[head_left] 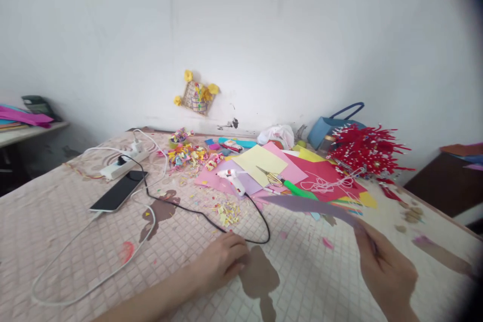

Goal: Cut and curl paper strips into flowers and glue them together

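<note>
My right hand (387, 266) grips a thin purple sheet of paper (313, 205) by its right end, thumb on top. The sheet is seen nearly edge-on and reaches left above the table. Resting on the tabletop, my left hand (222, 259) has its fingers curled in, with nothing visible in them. Just beyond it runs the black cord of a white glue gun (234, 181). Scissors with green handles (298, 188) lie on coloured paper sheets (260, 163), past the purple sheet's left end.
A phone (119, 191) and a white power strip (124, 161) with looping cables occupy the left side. Paper scraps (228, 211) are scattered mid-table. Behind sit a red beaded bundle (372, 148), a blue bag (320, 131) and white string (332, 183). A woven decoration (196, 95) hangs on the wall.
</note>
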`<state>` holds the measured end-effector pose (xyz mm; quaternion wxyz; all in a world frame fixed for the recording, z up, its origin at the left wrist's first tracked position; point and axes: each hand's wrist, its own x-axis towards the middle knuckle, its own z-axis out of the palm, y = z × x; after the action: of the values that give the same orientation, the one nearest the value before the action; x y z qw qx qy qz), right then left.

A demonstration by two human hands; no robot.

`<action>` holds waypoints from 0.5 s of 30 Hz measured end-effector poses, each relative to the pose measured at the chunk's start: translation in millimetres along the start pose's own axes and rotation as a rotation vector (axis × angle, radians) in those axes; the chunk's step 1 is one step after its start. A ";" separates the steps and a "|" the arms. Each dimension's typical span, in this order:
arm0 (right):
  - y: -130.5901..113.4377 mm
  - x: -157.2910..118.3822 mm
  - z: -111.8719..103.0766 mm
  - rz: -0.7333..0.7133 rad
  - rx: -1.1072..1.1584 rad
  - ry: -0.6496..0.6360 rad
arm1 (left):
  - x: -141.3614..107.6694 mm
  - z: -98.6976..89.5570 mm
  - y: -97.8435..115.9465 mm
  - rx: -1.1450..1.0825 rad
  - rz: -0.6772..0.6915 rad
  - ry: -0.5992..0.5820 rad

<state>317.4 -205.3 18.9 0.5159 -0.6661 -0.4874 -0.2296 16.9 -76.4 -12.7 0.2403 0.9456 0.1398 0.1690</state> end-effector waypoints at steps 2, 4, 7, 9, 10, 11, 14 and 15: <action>-3.8 -1.7 -2.1 -0.058 -0.040 -0.028 | 3.4 4.3 -2.4 0.006 0.000 0.013; -7.1 -2.3 -5.2 -0.128 -0.035 -0.061 | 7.5 7.6 -4.4 0.011 0.003 0.024; -12.5 -3.2 -12.3 -0.219 0.011 -0.097 | 12.1 10.0 -5.7 -0.006 -0.022 0.045; -16.3 -5.3 -18.0 -0.260 0.031 -0.108 | 12.7 10.6 -4.5 -0.049 -0.079 0.086; -18.6 -7.3 -20.7 -0.282 0.043 -0.113 | 11.9 10.6 -3.0 -0.097 -0.124 0.115; -21.4 -9.9 -23.1 -0.311 0.058 -0.122 | 10.4 10.4 -0.7 -0.186 -0.183 0.141; -34.8 -21.8 -26.1 -0.472 0.139 -0.229 | 0.3 6.7 10.9 -0.762 -0.425 0.126; -41.2 -27.2 -25.2 -0.554 0.177 -0.297 | -5.0 4.2 16.0 -1.028 -0.500 0.078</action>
<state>274.4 -239.7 25.1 0.4129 -0.4869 -0.7381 -0.2186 16.9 -93.4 -9.4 0.6967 0.6383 0.2679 0.1883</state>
